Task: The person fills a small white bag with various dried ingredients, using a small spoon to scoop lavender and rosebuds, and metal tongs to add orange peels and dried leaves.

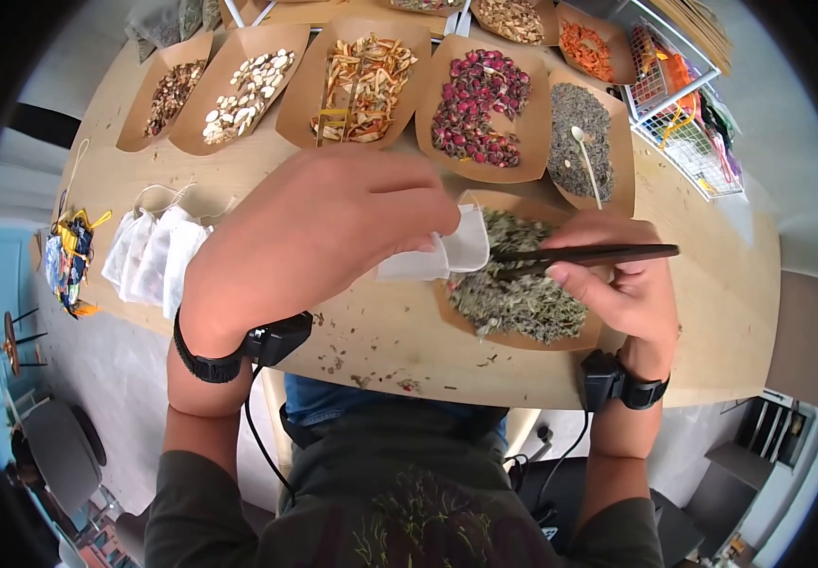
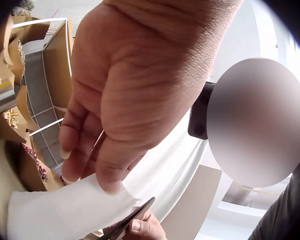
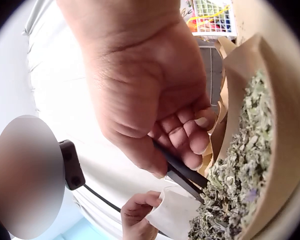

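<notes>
My left hand pinches a small white cloth pouch by its rim, thumb against the fingers. In the left wrist view the pouch hangs below the thumb and fingertips. My right hand grips a pair of dark tongs, whose tips reach toward the pouch mouth, over the dried grey-green herb. That herb lies in a brown paper tray. Seen from the right wrist, the two tong arms run down to the herb, right beside the pouch.
Behind stand more paper trays: rosebuds, orange-brown peel strips under clear tongs, white slices, and grey herb with a spoon. White pouches lie at left, near patterned pouches. A wire basket stands back right.
</notes>
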`<act>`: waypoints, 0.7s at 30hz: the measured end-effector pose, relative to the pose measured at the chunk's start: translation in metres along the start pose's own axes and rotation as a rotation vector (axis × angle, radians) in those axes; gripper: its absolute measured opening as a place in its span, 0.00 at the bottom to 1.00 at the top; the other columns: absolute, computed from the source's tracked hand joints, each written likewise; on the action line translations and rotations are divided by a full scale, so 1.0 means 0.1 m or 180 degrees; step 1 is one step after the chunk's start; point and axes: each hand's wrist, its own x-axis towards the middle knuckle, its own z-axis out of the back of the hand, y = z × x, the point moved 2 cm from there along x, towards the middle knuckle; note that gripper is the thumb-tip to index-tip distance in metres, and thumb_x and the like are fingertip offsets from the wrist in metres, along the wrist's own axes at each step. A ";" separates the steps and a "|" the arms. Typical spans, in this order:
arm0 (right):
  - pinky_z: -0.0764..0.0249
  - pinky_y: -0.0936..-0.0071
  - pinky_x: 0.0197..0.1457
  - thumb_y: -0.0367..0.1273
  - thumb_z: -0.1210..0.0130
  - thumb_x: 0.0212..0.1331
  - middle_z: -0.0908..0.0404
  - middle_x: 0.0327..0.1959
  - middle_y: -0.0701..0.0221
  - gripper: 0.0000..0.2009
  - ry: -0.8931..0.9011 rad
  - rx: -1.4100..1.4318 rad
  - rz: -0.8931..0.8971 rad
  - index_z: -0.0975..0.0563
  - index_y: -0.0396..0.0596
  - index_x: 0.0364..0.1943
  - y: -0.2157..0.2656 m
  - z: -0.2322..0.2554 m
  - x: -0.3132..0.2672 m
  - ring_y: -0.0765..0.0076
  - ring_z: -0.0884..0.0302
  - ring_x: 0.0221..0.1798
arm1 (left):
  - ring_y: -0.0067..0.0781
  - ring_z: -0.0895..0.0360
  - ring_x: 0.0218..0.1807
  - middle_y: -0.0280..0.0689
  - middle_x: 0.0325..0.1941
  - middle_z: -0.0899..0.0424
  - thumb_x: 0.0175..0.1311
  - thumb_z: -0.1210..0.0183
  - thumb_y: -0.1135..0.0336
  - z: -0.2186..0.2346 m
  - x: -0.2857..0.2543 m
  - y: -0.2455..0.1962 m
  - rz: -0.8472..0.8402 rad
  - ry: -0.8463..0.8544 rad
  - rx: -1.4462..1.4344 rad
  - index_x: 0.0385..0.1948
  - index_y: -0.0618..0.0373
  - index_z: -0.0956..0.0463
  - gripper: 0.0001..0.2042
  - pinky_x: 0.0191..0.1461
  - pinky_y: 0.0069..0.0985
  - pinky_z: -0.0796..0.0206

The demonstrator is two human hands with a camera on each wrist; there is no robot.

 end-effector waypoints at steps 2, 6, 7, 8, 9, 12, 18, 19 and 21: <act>0.21 0.68 0.42 0.22 0.27 0.61 0.09 0.37 0.63 0.07 0.0042 0.0083 0.0053 0.11 0.36 0.42 -0.01 -0.01 0.03 0.63 0.14 0.37 | 0.52 0.16 0.43 0.39 0.45 0.12 0.61 0.27 0.72 0.02 0.01 0.00 0.0024 0.0023 0.0013 0.43 0.58 0.16 0.10 0.46 0.41 0.23; 0.21 0.67 0.41 0.22 0.27 0.63 0.09 0.37 0.62 0.06 0.0063 0.0202 0.0172 0.11 0.36 0.42 -0.05 0.00 -0.02 0.63 0.13 0.37 | 0.51 0.15 0.43 0.40 0.45 0.13 0.63 0.29 0.72 0.00 -0.02 0.00 0.0030 0.0030 0.0030 0.42 0.59 0.16 0.09 0.46 0.41 0.23; 0.21 0.68 0.41 0.23 0.27 0.63 0.09 0.37 0.62 0.07 -0.0025 0.0258 0.0124 0.11 0.36 0.42 -0.06 0.01 -0.03 0.63 0.13 0.37 | 0.51 0.15 0.43 0.40 0.45 0.13 0.63 0.30 0.73 0.01 -0.01 0.00 -0.0015 -0.0003 0.0021 0.42 0.59 0.16 0.08 0.46 0.41 0.23; 0.21 0.68 0.41 0.23 0.27 0.63 0.09 0.37 0.62 0.07 -0.0112 0.0307 0.0087 0.11 0.36 0.42 -0.06 0.03 -0.02 0.63 0.13 0.37 | 0.51 0.15 0.43 0.40 0.45 0.13 0.63 0.30 0.73 0.01 -0.01 0.00 -0.0023 -0.0009 0.0030 0.42 0.59 0.16 0.08 0.46 0.41 0.23; 0.21 0.68 0.41 0.22 0.27 0.63 0.10 0.36 0.63 0.06 -0.0013 0.0206 0.0182 0.11 0.37 0.42 -0.04 0.06 0.01 0.65 0.14 0.37 | 0.51 0.15 0.43 0.40 0.45 0.13 0.63 0.30 0.73 0.00 -0.01 0.00 0.0010 0.0023 -0.0002 0.42 0.59 0.16 0.08 0.46 0.41 0.23; 0.21 0.69 0.41 0.22 0.27 0.63 0.10 0.35 0.64 0.06 0.0004 0.0142 0.0171 0.11 0.37 0.42 -0.03 0.02 0.01 0.66 0.14 0.36 | 0.52 0.15 0.44 0.40 0.45 0.13 0.62 0.30 0.73 0.02 0.01 -0.01 0.0081 0.0063 -0.0019 0.42 0.59 0.16 0.09 0.46 0.40 0.22; 0.25 0.73 0.36 0.21 0.27 0.62 0.11 0.34 0.67 0.05 -0.0417 0.0072 0.0103 0.11 0.37 0.41 -0.06 -0.03 -0.02 0.73 0.17 0.33 | 0.52 0.14 0.44 0.41 0.46 0.12 0.62 0.30 0.74 0.03 0.01 -0.04 0.0021 -0.0014 0.0018 0.42 0.59 0.15 0.08 0.47 0.40 0.22; 0.26 0.75 0.35 0.21 0.27 0.62 0.11 0.34 0.67 0.06 -0.0539 0.0140 -0.0006 0.11 0.37 0.41 -0.08 -0.03 -0.01 0.74 0.18 0.32 | 0.52 0.14 0.45 0.41 0.46 0.12 0.62 0.30 0.74 0.04 0.01 -0.03 0.0023 -0.0015 0.0036 0.42 0.59 0.15 0.08 0.47 0.40 0.22; 0.27 0.76 0.35 0.20 0.28 0.62 0.12 0.34 0.67 0.06 -0.0427 0.0085 0.0051 0.11 0.37 0.41 -0.08 0.00 0.00 0.75 0.18 0.32 | 0.52 0.14 0.45 0.41 0.46 0.12 0.62 0.30 0.74 0.03 0.02 -0.02 0.0030 0.0002 0.0019 0.43 0.59 0.15 0.09 0.47 0.40 0.22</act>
